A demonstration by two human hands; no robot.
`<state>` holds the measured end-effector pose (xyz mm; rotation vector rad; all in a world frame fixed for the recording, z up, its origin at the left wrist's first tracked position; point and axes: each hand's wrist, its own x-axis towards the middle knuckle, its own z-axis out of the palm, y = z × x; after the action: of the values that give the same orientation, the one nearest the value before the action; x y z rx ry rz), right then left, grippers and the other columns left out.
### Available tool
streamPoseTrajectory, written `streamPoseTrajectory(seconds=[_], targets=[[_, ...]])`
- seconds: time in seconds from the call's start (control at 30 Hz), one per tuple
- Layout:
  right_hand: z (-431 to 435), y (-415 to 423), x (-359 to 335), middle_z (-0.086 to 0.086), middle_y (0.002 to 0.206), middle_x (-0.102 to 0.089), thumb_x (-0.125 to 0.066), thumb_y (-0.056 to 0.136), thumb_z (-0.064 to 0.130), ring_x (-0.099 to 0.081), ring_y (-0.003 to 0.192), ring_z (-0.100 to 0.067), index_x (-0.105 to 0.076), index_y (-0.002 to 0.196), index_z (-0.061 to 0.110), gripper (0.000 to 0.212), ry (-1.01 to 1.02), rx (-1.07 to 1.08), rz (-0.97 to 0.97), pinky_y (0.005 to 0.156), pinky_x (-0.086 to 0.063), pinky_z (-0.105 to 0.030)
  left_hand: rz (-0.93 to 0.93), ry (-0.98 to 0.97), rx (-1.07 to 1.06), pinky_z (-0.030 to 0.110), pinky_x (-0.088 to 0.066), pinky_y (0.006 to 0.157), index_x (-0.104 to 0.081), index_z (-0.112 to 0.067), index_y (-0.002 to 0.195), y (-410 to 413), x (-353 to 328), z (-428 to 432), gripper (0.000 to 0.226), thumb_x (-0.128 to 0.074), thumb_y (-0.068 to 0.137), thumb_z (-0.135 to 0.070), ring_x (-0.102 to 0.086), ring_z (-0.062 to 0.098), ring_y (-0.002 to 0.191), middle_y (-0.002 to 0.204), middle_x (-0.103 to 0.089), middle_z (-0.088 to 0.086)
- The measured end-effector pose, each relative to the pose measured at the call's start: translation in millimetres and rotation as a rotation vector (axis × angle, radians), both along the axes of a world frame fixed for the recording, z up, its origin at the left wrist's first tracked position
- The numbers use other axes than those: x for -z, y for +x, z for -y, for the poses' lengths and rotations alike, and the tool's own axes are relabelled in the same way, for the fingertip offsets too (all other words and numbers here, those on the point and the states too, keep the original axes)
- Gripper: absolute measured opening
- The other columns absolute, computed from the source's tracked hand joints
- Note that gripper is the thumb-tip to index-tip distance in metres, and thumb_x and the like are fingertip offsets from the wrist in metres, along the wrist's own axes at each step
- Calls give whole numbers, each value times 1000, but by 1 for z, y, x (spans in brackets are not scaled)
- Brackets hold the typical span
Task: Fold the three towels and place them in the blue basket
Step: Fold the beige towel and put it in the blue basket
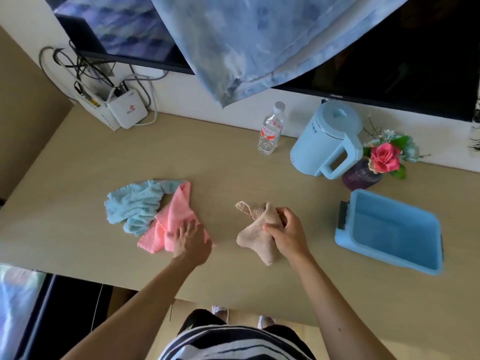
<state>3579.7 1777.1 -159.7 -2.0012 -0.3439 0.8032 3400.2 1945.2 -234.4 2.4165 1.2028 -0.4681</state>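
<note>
A crumpled beige towel (255, 236) lies at the middle of the wooden table (78, 209), and my right hand (285, 229) is closed on its bunched middle. A pink towel (171, 216) lies unfolded to the left, partly over a light blue towel (132, 203). My left hand (191, 241) rests flat on the pink towel's near right corner, fingers spread. The blue basket (426, 263) sits at the right of the table, with nothing inside.
Along the back stand a water bottle (271, 128), a light blue kettle (328, 142) and a purple vase of flowers (363, 175). A white router (127, 110) with cables sits at the back left. A blue cloth (259, 42) hangs over a screen above.
</note>
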Motion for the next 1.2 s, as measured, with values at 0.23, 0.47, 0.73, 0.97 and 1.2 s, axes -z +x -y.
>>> streamPoseTrajectory(seconds=[0.23, 0.47, 0.73, 0.97, 1.2], targets=[[-13, 11, -23, 14, 74, -63, -70, 65, 7, -57, 69, -5, -58, 80, 22, 24, 210, -137, -36, 64, -46, -22, 660, -646, -532, 27, -48, 63, -65, -14, 61, 87, -103, 18, 64, -49, 88, -69, -61, 12, 61, 60, -66, -7], [4, 38, -38, 1, 93, -69, -69, 67, 11, -64, 87, -11, -59, 92, 12, 27, 251, -282, -109, 72, -49, -26, 787, -675, -339, 26, -30, 52, -50, -9, 66, 117, -134, 27, 32, -63, 84, -32, -37, 12, 57, 61, -42, -2], [15, 69, -67, 6, 118, -59, -79, 62, 23, -55, 119, -10, -54, 111, 26, 55, 373, -192, 12, 113, -37, -41, 874, -603, 81, 24, -41, 60, -57, -1, 86, 133, -189, 21, 9, -63, 82, -5, -51, 12, 64, 73, -58, 3], [11, 96, -97, 4, 130, -62, -72, 70, 1, -50, 132, -10, -53, 134, 32, 73, 360, -512, 58, 112, -36, -35, 796, -615, 368, 18, -44, 71, -68, -6, 92, 147, -230, 17, 17, -60, 88, 9, -60, 7, 75, 82, -68, -5], [24, 119, -97, -8, 82, -67, -78, 79, 26, -58, 80, -8, -68, 87, 17, 16, 126, -532, 166, 77, -43, -33, 783, -469, 386, 21, -42, 64, -68, -7, 90, 150, -236, 3, 9, -65, 87, 0, -54, 8, 70, 82, -67, 12]])
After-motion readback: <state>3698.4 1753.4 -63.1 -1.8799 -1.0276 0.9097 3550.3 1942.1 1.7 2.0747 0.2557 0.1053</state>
